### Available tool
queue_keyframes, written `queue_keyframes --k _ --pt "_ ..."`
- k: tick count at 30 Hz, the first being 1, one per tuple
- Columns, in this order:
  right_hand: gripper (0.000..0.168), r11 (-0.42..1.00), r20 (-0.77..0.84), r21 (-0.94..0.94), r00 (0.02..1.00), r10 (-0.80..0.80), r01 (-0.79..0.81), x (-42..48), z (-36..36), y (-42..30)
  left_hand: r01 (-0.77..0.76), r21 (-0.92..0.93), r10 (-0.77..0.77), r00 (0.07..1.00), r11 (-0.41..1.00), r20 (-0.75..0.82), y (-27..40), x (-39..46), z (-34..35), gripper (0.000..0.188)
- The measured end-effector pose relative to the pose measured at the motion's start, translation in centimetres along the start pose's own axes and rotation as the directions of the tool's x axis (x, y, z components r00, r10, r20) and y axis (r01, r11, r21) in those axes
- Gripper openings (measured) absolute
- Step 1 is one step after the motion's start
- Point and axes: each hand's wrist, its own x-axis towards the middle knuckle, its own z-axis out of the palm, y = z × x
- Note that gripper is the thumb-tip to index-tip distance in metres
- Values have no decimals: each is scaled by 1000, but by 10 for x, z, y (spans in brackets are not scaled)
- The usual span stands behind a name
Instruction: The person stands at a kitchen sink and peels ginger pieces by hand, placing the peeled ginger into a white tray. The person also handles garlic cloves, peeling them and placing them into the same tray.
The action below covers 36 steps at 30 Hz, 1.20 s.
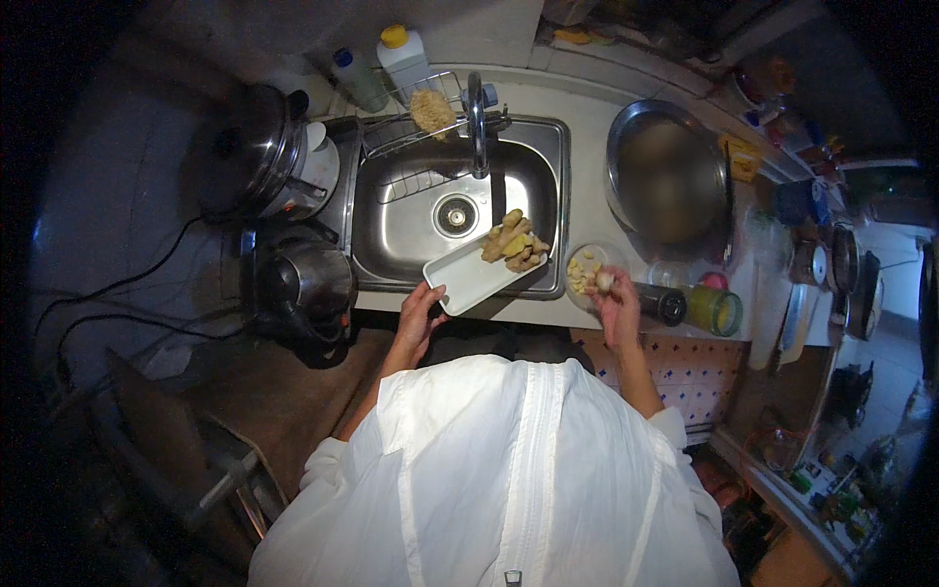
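My left hand grips the near left corner of a white rectangular tray, which is held over the near edge of the sink. Pieces of ginger root lie at the tray's far right end. My right hand is to the right of the sink, its fingertips around a small whitish piece that looks like garlic. Just beneath and to the left of those fingers, a clear round dish holds several pale yellow peeled cloves on the counter.
The steel sink has a faucet and a wire rack with a sponge. An electric kettle and a large lidded pot stand left. Rightward are a metal basin, a dark cylinder and a green glass jar.
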Motion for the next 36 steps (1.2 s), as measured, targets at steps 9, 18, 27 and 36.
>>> queue_keyframes --k 9,18,27,36 --pt "35 885 -336 -366 927 163 -288 -13 -48 62 -7 13 7 1000 1000 17 -1 7 -6 43" --pt "47 178 34 -974 876 -481 136 6 -68 68 -23 5 23 1000 1000 9 -4 9 -10 37" --pt "33 -173 178 -976 944 -279 133 -8 -21 20 -40 2 40 999 999 -7 -9 9 -15 37" --pt "25 -434 257 -894 919 -300 109 65 -2 16 -56 9 55 998 998 22 -2 10 -13 41"
